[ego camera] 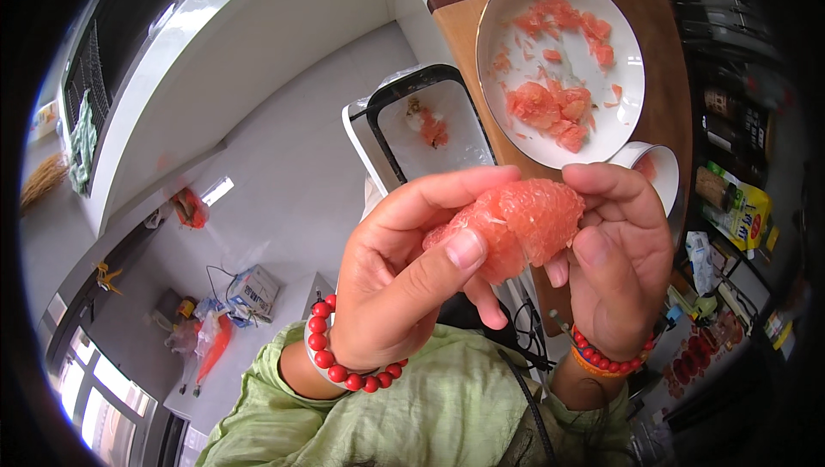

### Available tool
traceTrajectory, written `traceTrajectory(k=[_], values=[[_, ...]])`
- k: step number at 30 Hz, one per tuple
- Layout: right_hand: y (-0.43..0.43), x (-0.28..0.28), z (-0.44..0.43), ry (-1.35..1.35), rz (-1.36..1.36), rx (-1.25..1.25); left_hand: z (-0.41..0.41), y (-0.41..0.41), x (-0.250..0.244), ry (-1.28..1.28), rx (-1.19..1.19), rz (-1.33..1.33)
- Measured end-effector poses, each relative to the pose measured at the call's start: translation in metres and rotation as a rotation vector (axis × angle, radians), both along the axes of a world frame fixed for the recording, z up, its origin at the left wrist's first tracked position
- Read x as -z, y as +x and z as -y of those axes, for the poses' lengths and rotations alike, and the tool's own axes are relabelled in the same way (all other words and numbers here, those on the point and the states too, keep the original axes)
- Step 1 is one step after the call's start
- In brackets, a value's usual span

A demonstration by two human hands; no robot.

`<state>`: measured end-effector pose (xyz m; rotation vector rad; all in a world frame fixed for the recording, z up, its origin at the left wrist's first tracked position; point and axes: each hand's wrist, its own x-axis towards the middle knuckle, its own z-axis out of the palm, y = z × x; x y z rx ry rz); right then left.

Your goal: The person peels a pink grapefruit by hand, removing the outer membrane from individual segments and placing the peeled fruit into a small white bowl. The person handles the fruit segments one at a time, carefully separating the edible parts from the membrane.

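Note:
A peeled piece of pink citrus flesh (525,225), like pomelo or grapefruit, is held up in front of me. My left hand (412,267) grips its left side, thumb across the front and fingers behind. At its right end are the fingertips of my right hand (619,241), with a finger partly hidden under the flesh. Beyond my hands, a white plate (567,151) with a thin gold rim carries torn chunks and shreds of pink flesh (548,106). A white cup or bowl (664,174) beside it, partly behind my right hand, has pink flesh inside.
The plate stands on a wooden board (667,80) with a dark end. Left of it, a lined waste bin (419,80) with a black rim contains pulp scraps. Seasoning packets (747,215) and jars crowd the right side. A cardboard box (254,290) and plastic bags lie at lower left.

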<state>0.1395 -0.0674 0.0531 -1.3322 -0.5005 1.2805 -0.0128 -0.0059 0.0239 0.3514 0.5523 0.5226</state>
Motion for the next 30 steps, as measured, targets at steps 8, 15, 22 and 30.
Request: traceTrajectory(k=[8, 15, 22, 30], values=[[0.004, -0.013, 0.018, 0.018, -0.140, 0.132, 0.006, 0.008, -0.015, 0.013, 0.076, -0.023], [0.006, -0.014, 0.029, 0.041, -0.152, 0.172, 0.009, 0.012, -0.019, 0.004, 0.104, 0.009], [0.003, -0.006, 0.034, 0.311, 0.776, 0.042, 0.013, 0.015, -0.017, 0.034, 0.041, 0.004], [-0.007, -0.009, 0.026, 0.290, 1.090, 0.084, 0.019, 0.020, -0.015, 0.175, -0.082, 0.009]])
